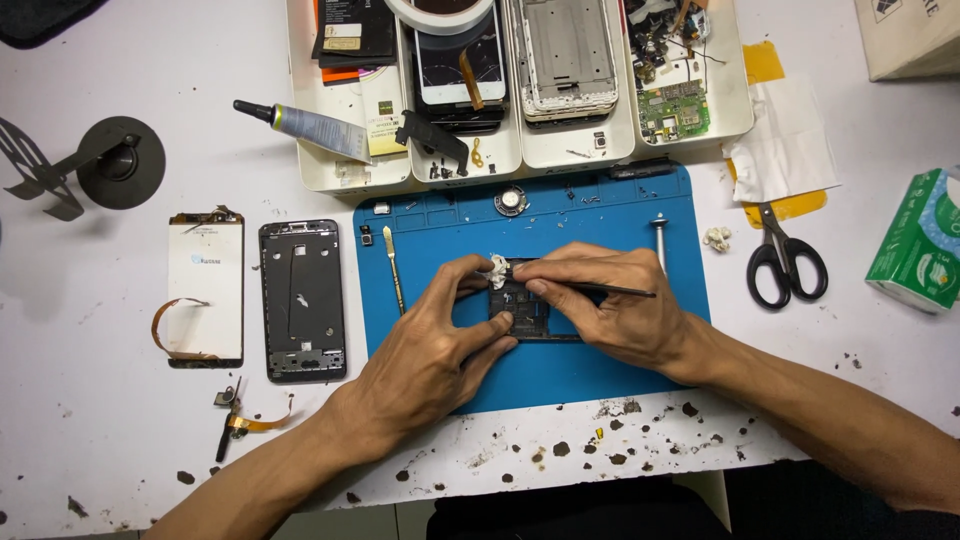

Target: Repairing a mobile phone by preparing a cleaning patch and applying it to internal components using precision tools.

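Nearest the lens, at bottom centre: two bare forearms, rising to meet over a blue work mat (600,370) at mid-frame on a chipped white table (100,440). On the mat, a dark phone board (522,310), mostly hidden beneath the fingers. Left hand (440,335) clamped around the board's left edge, thumb and fingertips pinching it and a small white wad (497,268) at its top corner. Right hand (610,300) closed on a thin black tool (610,290), held flat, tip at the wad, handle pointing right.

Across the top centre, a row of white trays (345,170). From left: dark flat parts and orange card, with a grey glue tube (310,125) lying over the rim; then a phone with cracked screen under a tape roll (440,15), plus a black bracket; then stacked silver phone frames (565,55); then a tangle of wires and a green circuit board (672,110).

Left of the mat: a black phone frame (302,300), and beside it a white screen panel (205,290) with an orange ribbon cable. Right of the mat: black scissors (785,262) below crumpled white tissue. At far right, a green tissue pack (920,240). On the mat's left part, a slim metal pry tool (393,265); upper right part, a silver screwdriver (660,240).
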